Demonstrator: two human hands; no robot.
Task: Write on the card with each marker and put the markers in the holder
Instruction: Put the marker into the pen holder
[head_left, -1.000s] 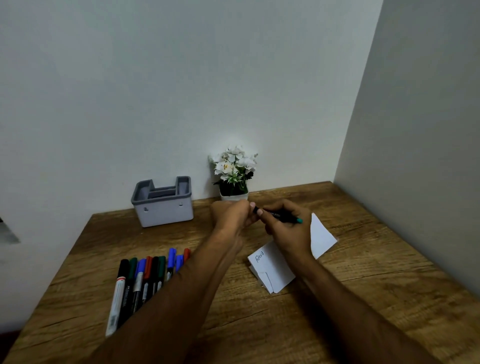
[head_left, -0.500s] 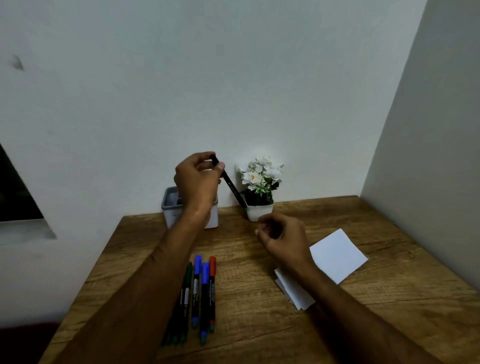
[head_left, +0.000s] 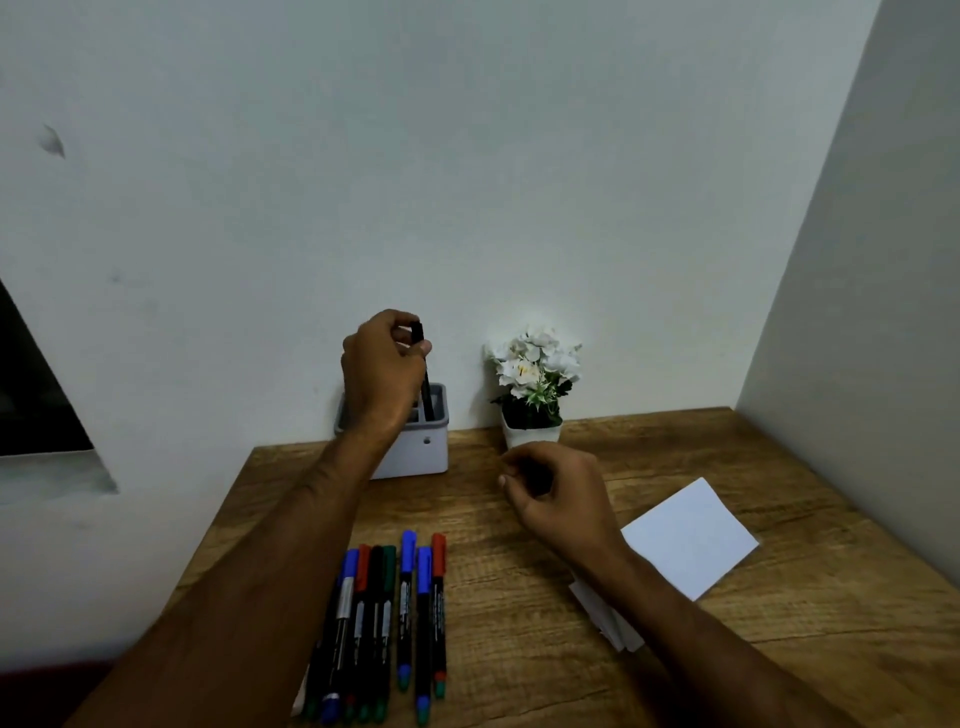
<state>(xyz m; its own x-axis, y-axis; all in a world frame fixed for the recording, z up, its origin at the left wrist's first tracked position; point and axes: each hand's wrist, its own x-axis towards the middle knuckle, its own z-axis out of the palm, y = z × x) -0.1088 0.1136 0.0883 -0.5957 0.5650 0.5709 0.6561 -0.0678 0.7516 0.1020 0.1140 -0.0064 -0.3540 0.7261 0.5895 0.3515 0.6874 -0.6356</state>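
Now the bench (head_left: 519, 613) has open wood mid-frame, its left edge close beside the row of markers (head_left: 384, 623) at lower centre. At upper centre the holder (head_left: 431, 452) receives the black marker (head_left: 423, 374), swung upright from a half-second ago, pinched in the left hand (head_left: 382, 371). Loosely curled and empty, the right hand (head_left: 561, 493) hovers by the card (head_left: 691, 538).

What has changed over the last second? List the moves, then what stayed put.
The left hand took the black marker from the right hand above the white card, carried it back-left and now lowers it upright into the grey plastic holder, grip closed. The right hand let go and hangs curled, empty. The markers on the wooden table, the card and the white flower pot stayed put.
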